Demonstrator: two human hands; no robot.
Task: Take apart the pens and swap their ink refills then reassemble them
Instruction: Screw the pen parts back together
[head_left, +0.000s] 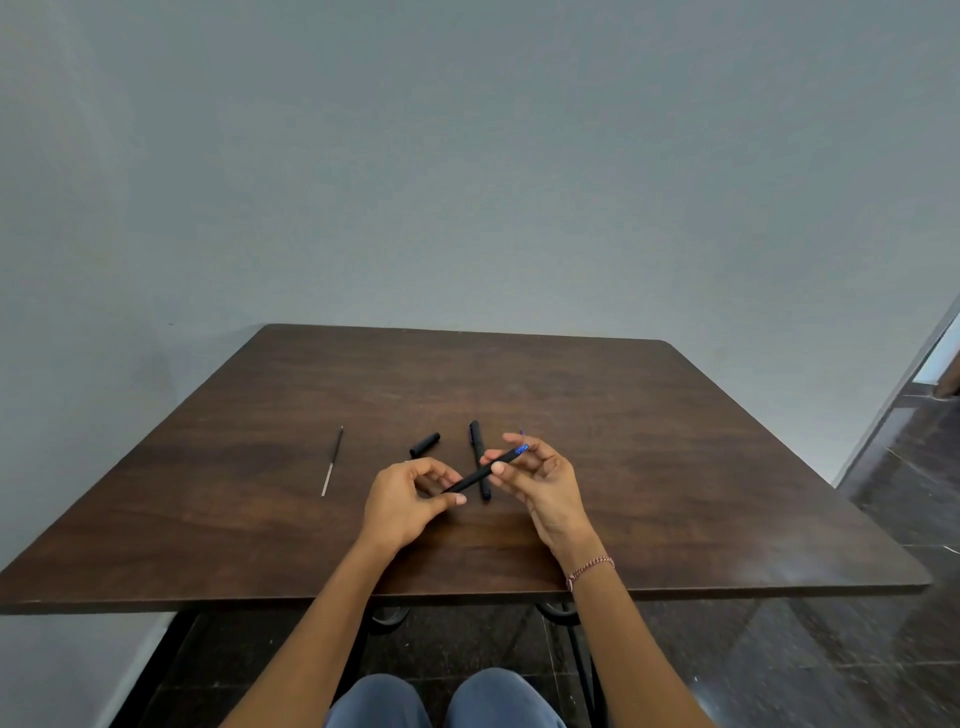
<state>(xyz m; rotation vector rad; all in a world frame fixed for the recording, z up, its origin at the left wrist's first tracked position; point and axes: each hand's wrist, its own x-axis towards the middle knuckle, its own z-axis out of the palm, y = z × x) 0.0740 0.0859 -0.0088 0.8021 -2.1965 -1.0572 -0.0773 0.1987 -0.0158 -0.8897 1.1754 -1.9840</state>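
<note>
lower end of pen barrel (475, 475) hidden in left hand (402, 501), knees (498, 699) cut by bottom edge

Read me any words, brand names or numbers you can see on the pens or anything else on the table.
No text can be read anywhere.
Black pen, held by the left hand and right hand: no print visible.
Second pen, cap and refill lying on the table: any marking is too small to read.
</note>
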